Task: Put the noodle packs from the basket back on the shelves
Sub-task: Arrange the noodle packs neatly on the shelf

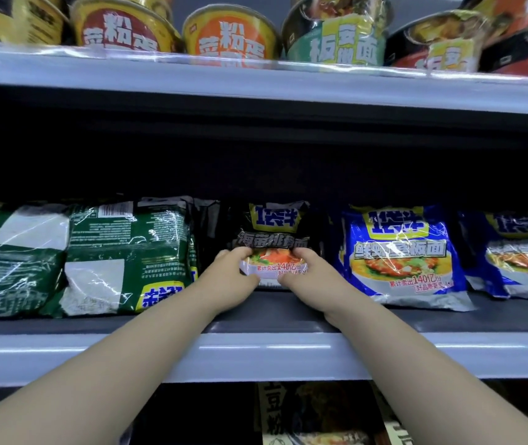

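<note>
In the centre of the frame the black noodle pack (272, 226) stands on the middle shelf (63, 351), set back from the pale front lip. The left hand (233, 277) and right hand (309, 274) pinch its lower corners, fingers curled over the wrapper. Green packs (127, 252) sit close at frame left; a narrow dark gap parts it from the blue pack (397, 252) at frame right. Bare shelf floor lies before it, and open dark room rises to the upper shelf (256, 88) of noodle bowls (230, 30)
</note>
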Tool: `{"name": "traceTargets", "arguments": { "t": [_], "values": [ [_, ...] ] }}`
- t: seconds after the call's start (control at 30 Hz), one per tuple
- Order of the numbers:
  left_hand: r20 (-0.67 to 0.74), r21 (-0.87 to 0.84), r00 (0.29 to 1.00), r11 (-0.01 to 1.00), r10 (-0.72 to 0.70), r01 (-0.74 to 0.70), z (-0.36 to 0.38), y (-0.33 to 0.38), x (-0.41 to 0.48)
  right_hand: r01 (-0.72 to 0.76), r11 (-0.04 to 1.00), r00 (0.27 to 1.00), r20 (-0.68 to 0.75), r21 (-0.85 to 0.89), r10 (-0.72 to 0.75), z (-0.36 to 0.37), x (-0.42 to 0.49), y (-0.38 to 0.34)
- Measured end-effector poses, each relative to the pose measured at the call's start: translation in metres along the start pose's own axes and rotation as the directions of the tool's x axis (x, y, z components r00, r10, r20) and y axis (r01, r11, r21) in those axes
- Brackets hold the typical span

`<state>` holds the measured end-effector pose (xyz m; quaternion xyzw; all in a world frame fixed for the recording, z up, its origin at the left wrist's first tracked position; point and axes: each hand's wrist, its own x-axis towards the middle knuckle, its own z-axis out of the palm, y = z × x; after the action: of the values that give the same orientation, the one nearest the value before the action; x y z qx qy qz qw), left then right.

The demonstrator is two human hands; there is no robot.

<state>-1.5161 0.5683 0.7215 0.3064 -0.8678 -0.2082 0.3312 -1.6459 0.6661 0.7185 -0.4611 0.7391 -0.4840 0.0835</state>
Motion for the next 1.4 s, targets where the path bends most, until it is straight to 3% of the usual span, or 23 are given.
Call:
{"name": "traceTargets", "arguments": {
  "t": [0.17, 0.3, 0.37, 0.43, 0.57, 0.67, 0.8, 0.93, 1.03, 1.17, 1.4],
  "values": [
    [0.023, 0.179, 1.000, 0.984, -0.020, 0.016, 0.001, 0.009, -0.003, -0.024, 0.987, 1.000, -0.014, -0.161, 0.022, 0.003, -0.002, -0.006],
    [-0.138, 0.263, 0.972, 0.953, 0.192, -0.151, -0.024, 0.029, -0.031, 0.044, 0.920, 0.982, -0.153, -0.388, -0.111, -0.003, -0.021, -0.023],
    [-0.210, 0.307, 0.945, 0.934, 0.252, -0.181, -0.044, 0.031, -0.050, 0.164, 0.899, 0.939, -0.215, -0.407, -0.269, -0.002, -0.035, -0.035],
    [-0.271, 0.346, 0.934, 0.929, 0.233, -0.131, -0.066, 0.021, -0.065, 0.275, 0.881, 0.914, -0.181, -0.384, -0.364, 0.006, -0.048, -0.050],
    [-0.306, 0.399, 0.939, 0.916, 0.157, -0.023, -0.104, -0.013, -0.083, 0.345, 0.910, 0.935, -0.003, -0.231, -0.355, 0.035, -0.067, -0.088],
    [-0.319, 0.438, 0.941, 0.898, 0.115, 0.039, -0.126, -0.037, -0.089, 0.282, 0.950, 0.959, 0.063, -0.132, -0.276, 0.060, -0.070, -0.112],
    [-0.271, 0.447, 0.963, 0.885, -0.005, 0.130, -0.143, -0.070, -0.094, 0.064, 0.998, 0.993, 0.099, 0.008, -0.065, 0.089, -0.068, -0.130],
    [-0.222, 0.375, 0.971, 0.927, 0.085, 0.005, -0.149, -0.089, -0.095, -0.018, 0.999, 0.999, 0.037, 0.038, 0.017, 0.114, -0.065, -0.132],
    [-0.173, 0.143, 0.979, 0.986, 0.108, -0.083, -0.157, -0.095, -0.095, -0.008, 0.996, 0.997, -0.076, 0.086, 0.014, 0.118, -0.067, -0.134],
    [-0.147, -0.049, 0.962, 0.970, 0.231, -0.240, -0.174, -0.107, -0.096, -0.035, 0.971, 0.983, -0.165, 0.236, 0.075, 0.106, -0.077, -0.141],
    [-0.053, -0.007, 0.916, 0.917, 0.398, -0.399, -0.191, -0.127, -0.097, -0.280, 0.760, 0.934, -0.015, 0.587, 0.356, 0.082, -0.086, -0.148]
  ]
}}
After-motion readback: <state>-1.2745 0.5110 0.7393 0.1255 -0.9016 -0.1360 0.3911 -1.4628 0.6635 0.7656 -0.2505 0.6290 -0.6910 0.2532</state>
